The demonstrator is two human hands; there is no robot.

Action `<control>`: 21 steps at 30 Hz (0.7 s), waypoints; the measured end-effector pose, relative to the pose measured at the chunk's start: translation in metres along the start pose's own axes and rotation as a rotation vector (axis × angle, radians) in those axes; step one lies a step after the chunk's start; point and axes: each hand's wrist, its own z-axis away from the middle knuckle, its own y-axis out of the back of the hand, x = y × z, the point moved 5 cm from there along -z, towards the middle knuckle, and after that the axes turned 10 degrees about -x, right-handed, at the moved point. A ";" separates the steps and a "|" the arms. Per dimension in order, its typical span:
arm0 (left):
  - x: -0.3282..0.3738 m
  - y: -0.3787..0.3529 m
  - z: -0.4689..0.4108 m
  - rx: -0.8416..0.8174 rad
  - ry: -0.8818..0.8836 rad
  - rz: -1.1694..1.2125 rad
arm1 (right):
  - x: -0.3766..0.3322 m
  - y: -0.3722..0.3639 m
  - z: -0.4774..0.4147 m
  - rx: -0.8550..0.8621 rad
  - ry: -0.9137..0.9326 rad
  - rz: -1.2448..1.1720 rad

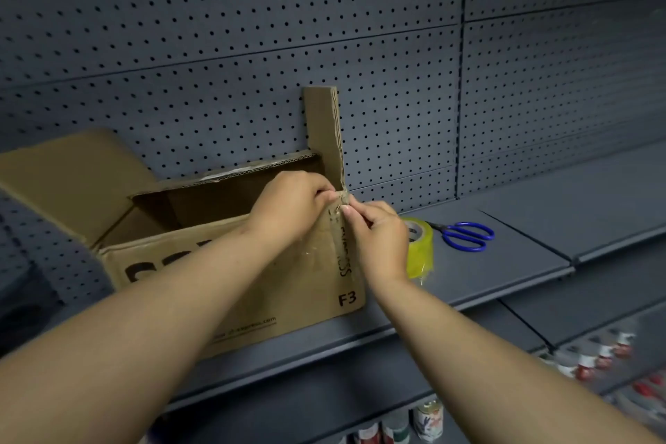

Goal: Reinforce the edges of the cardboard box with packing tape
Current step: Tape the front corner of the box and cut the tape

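As left grip [292, 202] and right grip [378, 238] pinch it — box corner [345, 195] lies between.

Dim, cool light; wide-angle bending at edges, lower right corner blurred

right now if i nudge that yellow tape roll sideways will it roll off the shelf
Probably not: the tape roll seems to sit on its flat side, core facing up, so it would likely slide rather than roll. Its glossy wrap on the smooth shelf suggests an easy slide. Hollow, so probably light.
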 end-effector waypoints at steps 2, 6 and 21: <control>-0.001 0.001 -0.003 -0.016 -0.017 0.007 | 0.002 -0.005 0.002 0.075 -0.040 -0.034; 0.006 0.000 -0.006 -0.033 -0.029 0.036 | 0.007 -0.010 0.005 0.127 -0.121 -0.123; 0.014 -0.012 -0.018 0.034 0.027 -0.053 | 0.038 -0.022 0.029 0.147 -0.204 -0.246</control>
